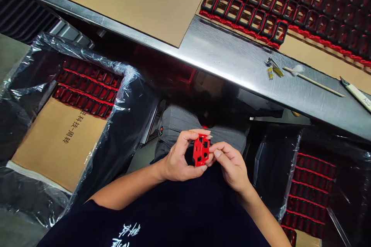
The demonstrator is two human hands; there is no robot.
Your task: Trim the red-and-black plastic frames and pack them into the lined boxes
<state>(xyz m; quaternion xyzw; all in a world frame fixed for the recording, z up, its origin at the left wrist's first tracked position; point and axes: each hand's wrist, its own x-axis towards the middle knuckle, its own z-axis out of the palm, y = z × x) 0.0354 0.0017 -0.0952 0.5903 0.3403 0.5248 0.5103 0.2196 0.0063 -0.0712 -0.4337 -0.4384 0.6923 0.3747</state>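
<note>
Above my lap, my left hand (184, 156) grips a red plastic part (198, 150) by its upper and lower ends, thumb and fingers wrapped round its edges. The part has black inserts and small openings on the side facing me. Just right of it is my right hand (230, 162), its thumb and forefinger pinched together close to the part's right edge. Anything between those fingertips is too small to make out.
Rows of red and black parts (256, 19) stand on the metal bench (228, 60), near a wooden stick (315, 82), yellow-handled clippers (274, 69) and a cutter (356, 92). Plastic-lined bins with similar parts flank me, left (17, 131) and right (290, 185).
</note>
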